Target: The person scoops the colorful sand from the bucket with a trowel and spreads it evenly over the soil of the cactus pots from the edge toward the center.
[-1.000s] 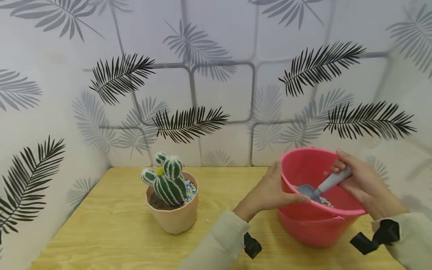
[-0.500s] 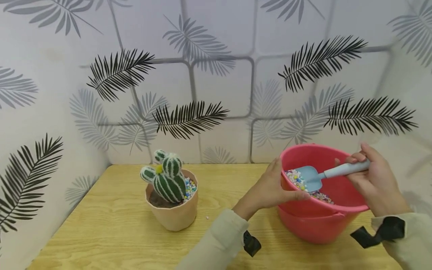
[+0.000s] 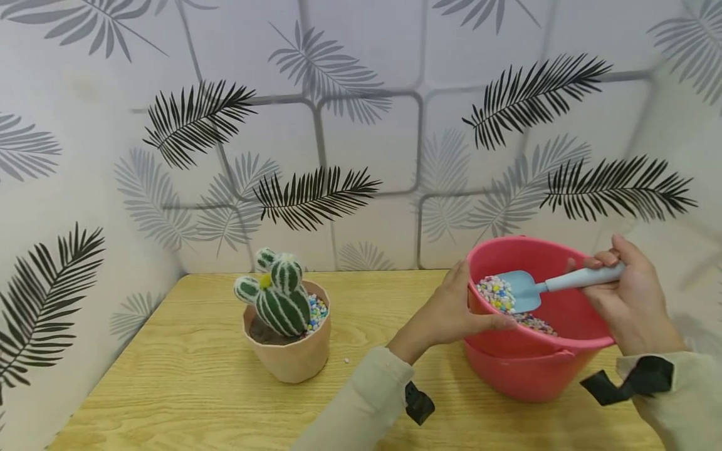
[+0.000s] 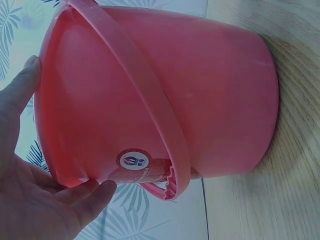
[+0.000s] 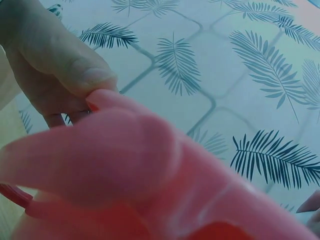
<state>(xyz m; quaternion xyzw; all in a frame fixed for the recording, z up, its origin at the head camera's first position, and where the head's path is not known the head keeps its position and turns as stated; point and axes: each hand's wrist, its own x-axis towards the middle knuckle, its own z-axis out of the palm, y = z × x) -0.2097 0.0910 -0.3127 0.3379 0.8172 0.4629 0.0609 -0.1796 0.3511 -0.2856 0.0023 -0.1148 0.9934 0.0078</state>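
Note:
My left hand (image 3: 448, 313) holds the pink bucket (image 3: 519, 379) by the left of its rim, thumb along the near edge. The left wrist view shows its fingertips against the outer wall of the bucket (image 4: 220, 95), which tilts toward the left in the head view. In my right hand (image 3: 628, 297) is the handle of a light blue scoop (image 3: 524, 290), held over the bucket. Small coloured beads (image 3: 496, 293) lie at the scoop's tip, and more beads (image 3: 533, 323) show inside the bucket. The right wrist view is mostly filled by the bucket's rim (image 5: 100, 155).
Left on the wooden table (image 3: 186, 401) stands a beige pot (image 3: 293, 360) with a knitted green-and-white cactus (image 3: 284, 307). Beads and brown filling sit around the cactus. One loose bead (image 3: 346, 360) lies on the table. A leaf-patterned wall (image 3: 372, 150) closes off the back.
My right hand has moved right, bringing the scoop from low in the bucket to a flatter pose with beads at its tip. The left hand stays on the rim.

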